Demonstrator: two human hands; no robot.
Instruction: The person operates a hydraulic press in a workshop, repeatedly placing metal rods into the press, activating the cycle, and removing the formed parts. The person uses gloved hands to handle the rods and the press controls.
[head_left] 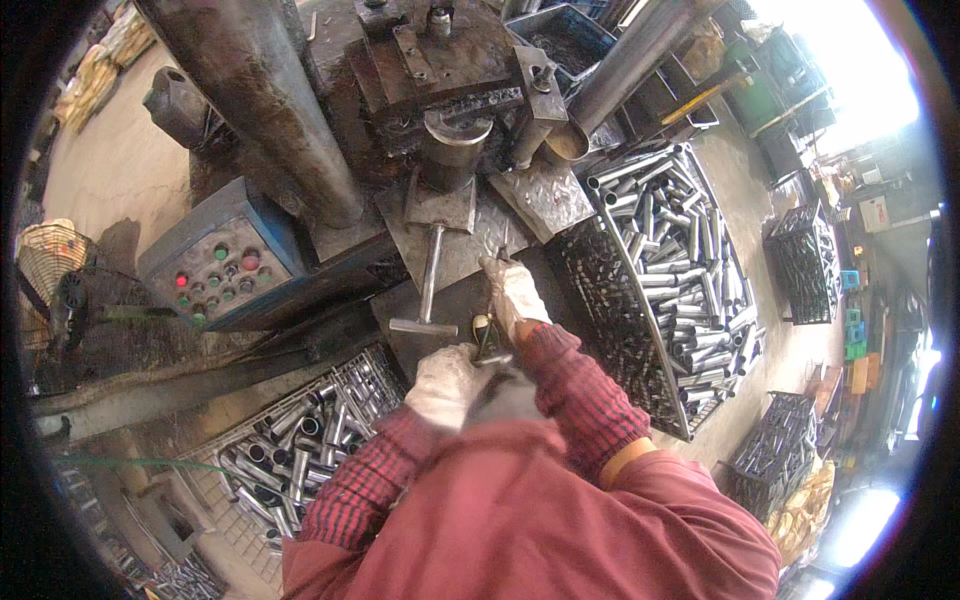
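Note:
Both my hands wear whitish work gloves. My left hand (442, 385) is low in front of my body, its fingers curled toward the right; what they hold, if anything, is hidden. Farther forward, my right hand (515, 295) is closed, and a small dark tip pokes out past its fingers. Between the hands is a small dark object with a pale end (485, 338), too unclear to name. Just left of my right hand, a metal T-handle (430, 280) runs from a block beneath a round, hollowed metal die (455, 150) on the press.
A wire crate (640, 290) heaped with shiny metal tubes stands at right; another mesh basket (375, 350) of tubes is at lower left. A thick steel column (270, 110) and a blue control box (225, 260) with coloured buttons stand left. A fan (60, 275) is at far left.

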